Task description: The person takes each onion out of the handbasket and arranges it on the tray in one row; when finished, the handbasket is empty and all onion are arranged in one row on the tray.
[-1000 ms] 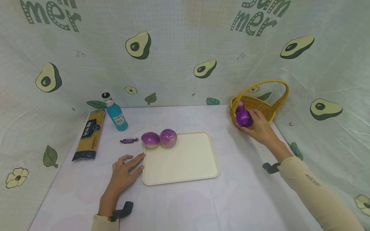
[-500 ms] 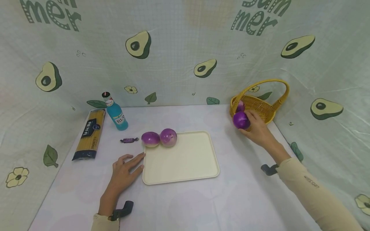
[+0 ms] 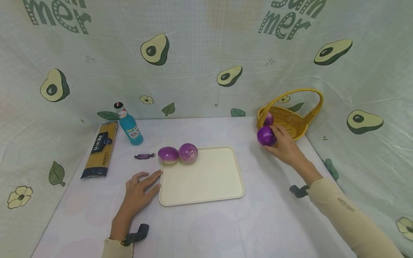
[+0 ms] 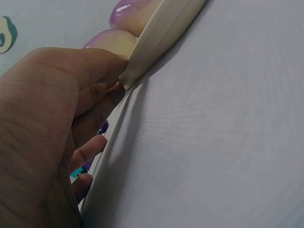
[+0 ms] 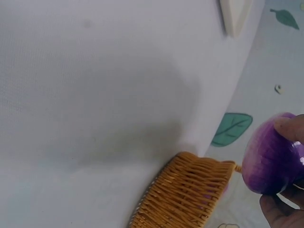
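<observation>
Right hand (image 3: 285, 147), fingers curled round a purple onion (image 3: 266, 136) just beside the basket (image 3: 298, 123); left hand (image 3: 139, 191), fingers flat, touching the tray (image 3: 206, 179): the smooth round onion risks slipping and rolling off the table.

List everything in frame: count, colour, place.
onion in hand: 1, purple, held just left of the basket
onions on tray: 2, purple and white, tray's far-left corner, side by side
onion in basket: 1, purple, partly hidden
basket: 1, yellow wicker, far right
tray: 1, cream, table centre
bottle: 1, blue, far left, upright
spaghetti pack: 1, yellow with dark label, left of bottle
candy: 1, purple wrapper, left of tray
left hand: flat, fingers at tray's left edge
right hand: grips the onion in hand
</observation>
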`<state>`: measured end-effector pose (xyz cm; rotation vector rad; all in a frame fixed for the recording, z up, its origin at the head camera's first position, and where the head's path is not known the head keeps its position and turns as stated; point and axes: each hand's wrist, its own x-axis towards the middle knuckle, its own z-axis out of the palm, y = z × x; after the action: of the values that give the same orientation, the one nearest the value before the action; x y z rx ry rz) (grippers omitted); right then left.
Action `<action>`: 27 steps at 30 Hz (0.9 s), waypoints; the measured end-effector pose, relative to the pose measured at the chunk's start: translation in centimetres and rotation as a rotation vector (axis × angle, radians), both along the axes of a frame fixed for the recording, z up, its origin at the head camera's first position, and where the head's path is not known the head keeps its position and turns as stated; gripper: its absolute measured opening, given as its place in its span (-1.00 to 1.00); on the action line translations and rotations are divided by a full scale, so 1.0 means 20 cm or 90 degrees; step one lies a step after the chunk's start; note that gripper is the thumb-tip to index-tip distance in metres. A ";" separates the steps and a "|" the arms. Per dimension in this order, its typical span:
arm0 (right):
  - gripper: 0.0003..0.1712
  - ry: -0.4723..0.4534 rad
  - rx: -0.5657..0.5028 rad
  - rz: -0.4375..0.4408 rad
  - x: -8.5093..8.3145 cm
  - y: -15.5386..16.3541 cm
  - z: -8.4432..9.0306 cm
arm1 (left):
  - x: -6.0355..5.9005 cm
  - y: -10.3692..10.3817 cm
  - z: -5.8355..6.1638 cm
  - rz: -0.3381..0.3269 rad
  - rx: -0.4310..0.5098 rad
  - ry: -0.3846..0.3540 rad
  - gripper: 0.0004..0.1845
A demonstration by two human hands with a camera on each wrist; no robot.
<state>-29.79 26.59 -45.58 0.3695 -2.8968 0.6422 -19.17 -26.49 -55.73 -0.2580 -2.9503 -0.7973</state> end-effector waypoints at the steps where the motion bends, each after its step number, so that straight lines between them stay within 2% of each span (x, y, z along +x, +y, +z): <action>1: -0.04 0.002 -0.002 0.002 0.00 0.00 0.00 | 0.00 0.00 0.00 0.000 0.000 0.000 -0.44; 12: -0.03 -0.008 -0.003 0.010 0.02 -0.03 -0.01 | 0.00 0.00 0.00 -0.005 0.007 0.009 -0.45; 27: -0.03 0.028 0.001 0.027 0.03 -0.06 -0.06 | -0.01 0.00 0.00 0.002 -0.001 -0.004 -0.44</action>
<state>-29.27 25.44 -46.86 0.4399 -2.8555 0.6312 -19.28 -26.55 -55.80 -0.2515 -2.9570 -0.7981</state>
